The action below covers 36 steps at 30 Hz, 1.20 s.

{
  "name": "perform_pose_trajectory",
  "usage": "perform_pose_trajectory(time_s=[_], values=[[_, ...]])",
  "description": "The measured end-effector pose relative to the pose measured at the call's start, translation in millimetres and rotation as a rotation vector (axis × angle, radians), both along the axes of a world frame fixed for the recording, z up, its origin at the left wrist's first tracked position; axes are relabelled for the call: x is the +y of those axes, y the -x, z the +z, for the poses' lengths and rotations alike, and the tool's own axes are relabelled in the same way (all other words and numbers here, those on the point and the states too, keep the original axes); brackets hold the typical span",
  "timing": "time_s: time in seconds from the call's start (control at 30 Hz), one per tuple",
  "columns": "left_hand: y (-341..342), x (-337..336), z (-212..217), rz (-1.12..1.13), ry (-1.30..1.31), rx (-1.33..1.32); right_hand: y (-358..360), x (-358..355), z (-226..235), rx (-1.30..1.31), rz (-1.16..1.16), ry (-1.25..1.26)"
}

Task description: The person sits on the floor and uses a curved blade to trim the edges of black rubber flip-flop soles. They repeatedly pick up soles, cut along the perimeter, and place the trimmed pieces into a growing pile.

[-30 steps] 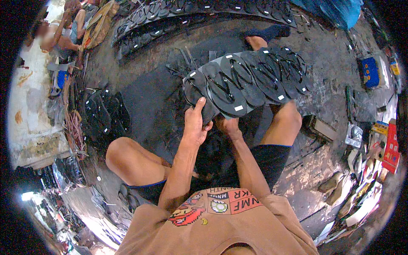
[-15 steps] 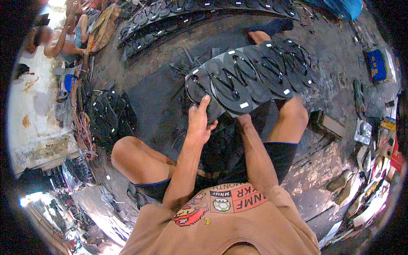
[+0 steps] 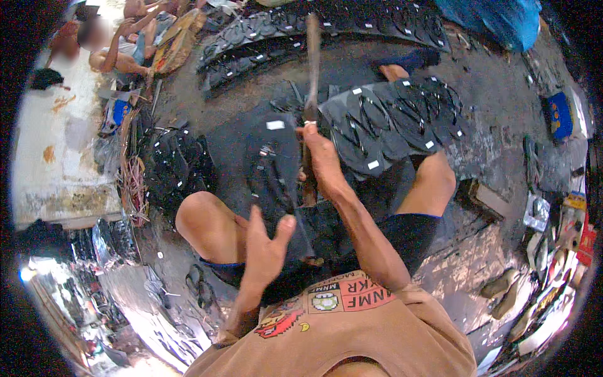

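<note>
My right hand (image 3: 323, 160) is closed round the handle of a long knife (image 3: 313, 69), its narrow blade pointing up and away from me. My left hand (image 3: 265, 251), fingers and thumb apart, is just below a black flip-flop piece (image 3: 276, 147) with a white label near its far end; I cannot tell whether it touches it. Black straps show on that piece, partly blurred. To the right, a black sheet of several flip-flops (image 3: 367, 141) with glossy straps and white labels lies by my right knee.
Long rows of black flip-flops (image 3: 270, 28) lie at the far side. A loose pile of them (image 3: 176, 163) is at the left. A dark block (image 3: 487, 198) stands right of my knee, and a blue bag (image 3: 502, 22) is at the far right. Other people sit at the far left.
The flip-flop sheet both my hands held now lies to the right. My right hand has come up with a knife. My left hand has let go and drawn back toward me.
</note>
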<state>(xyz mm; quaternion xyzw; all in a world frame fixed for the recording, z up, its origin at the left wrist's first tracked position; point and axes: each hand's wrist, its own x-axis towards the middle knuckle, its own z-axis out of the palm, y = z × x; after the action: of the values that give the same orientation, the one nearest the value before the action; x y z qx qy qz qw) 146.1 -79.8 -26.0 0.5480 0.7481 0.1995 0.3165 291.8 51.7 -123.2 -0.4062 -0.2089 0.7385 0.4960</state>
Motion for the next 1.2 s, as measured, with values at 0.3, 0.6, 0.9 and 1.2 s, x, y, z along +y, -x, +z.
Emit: perform_pose_trajectory(time_s=[0.3, 0.6, 0.9, 1.2], values=[[15.1, 34.7, 68.3, 0.098, 0.01, -0.788, -17.3, -100.0, 108.0, -0.625, -0.138, -0.567], [61.8, -9.2, 61.2, 0.193, 0.218, -1.19, -75.4, -288.5, 92.4, -0.993, 0.445, -0.305], [52.1, -8.3, 56.6, 0.117, 0.233, -1.007, -73.3, -246.8, 68.8, -1.001, 0.547, -0.224], [55.9, 14.5, 70.9, -0.04, 0.3, -0.7, -53.4, -79.2, 109.8, -0.82, 0.803, -0.588]])
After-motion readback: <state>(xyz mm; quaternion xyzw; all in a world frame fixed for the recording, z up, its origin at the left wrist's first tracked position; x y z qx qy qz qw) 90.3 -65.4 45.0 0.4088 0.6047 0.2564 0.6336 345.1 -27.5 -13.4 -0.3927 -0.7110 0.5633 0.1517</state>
